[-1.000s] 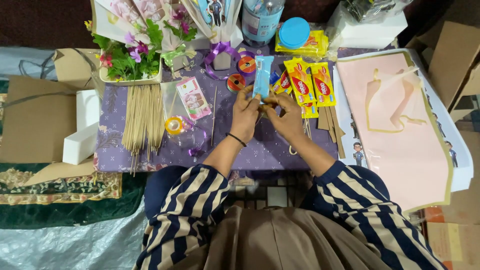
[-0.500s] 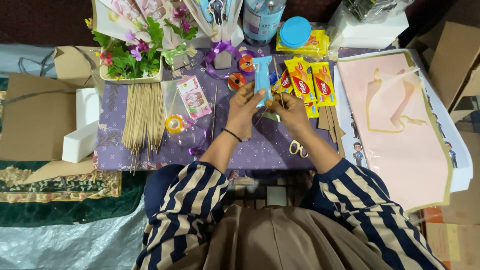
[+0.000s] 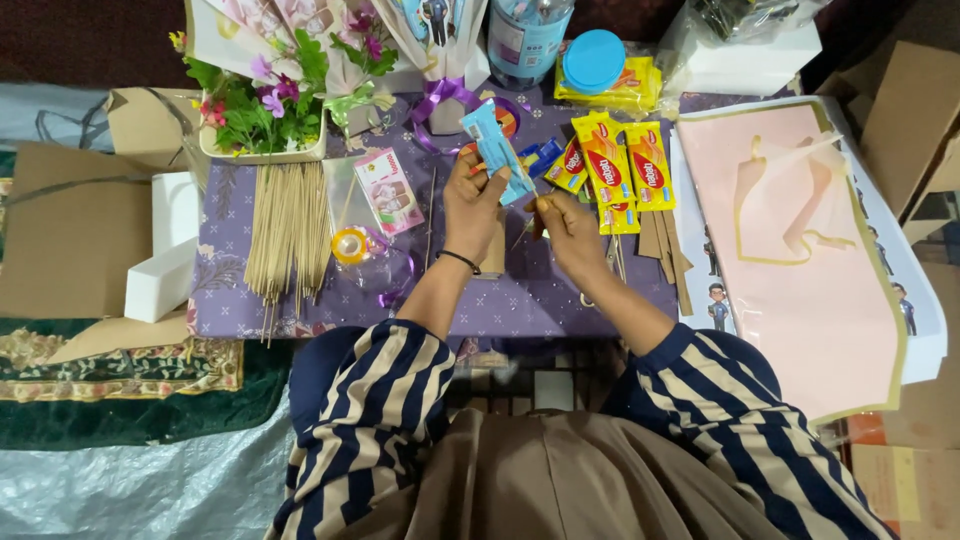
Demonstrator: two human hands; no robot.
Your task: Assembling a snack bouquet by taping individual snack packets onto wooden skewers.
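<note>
Hands (image 3: 520, 205) around half-hidden blue packet (image 3: 492, 145)

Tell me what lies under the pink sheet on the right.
Under the pink sheet a white printed sheet with small cartoon figures sticks out along its edges. How far that sheet runs beneath, and anything else below, is covered.

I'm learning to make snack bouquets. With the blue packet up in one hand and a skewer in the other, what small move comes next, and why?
Probably bring the skewer tip up against the blue packet's back: the left hand holds it raised, and the right hand pinches the skewer just beside it.
</note>
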